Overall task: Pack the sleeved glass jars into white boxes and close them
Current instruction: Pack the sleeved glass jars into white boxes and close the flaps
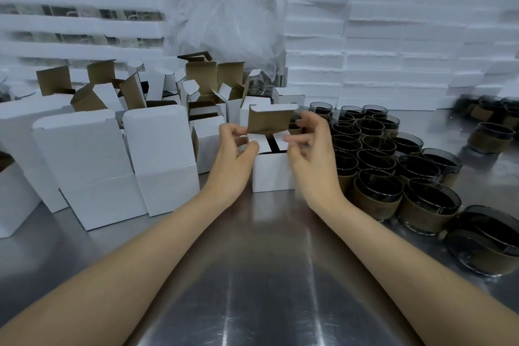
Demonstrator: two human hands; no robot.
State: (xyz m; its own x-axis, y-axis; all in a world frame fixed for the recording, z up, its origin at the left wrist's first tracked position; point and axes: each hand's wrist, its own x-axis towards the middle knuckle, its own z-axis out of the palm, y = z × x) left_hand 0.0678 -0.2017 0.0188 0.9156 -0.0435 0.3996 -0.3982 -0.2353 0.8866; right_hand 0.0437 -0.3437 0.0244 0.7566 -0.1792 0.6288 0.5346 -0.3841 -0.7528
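My left hand [237,146] and right hand [304,143] pinch the small white cardboard box's [271,171] side flaps (lid upright), which could crease if folded unevenly.

One small white box [271,171] is stood upright on the metal table, top open: brown-lined lid raised at the back, two white side flaps folded partly inward. Dark glass jars [376,166] in brown sleeves are grouped upright just to its right, mouths up.

Bright overhead light, glare on table [269,275], edges warped/blurry.
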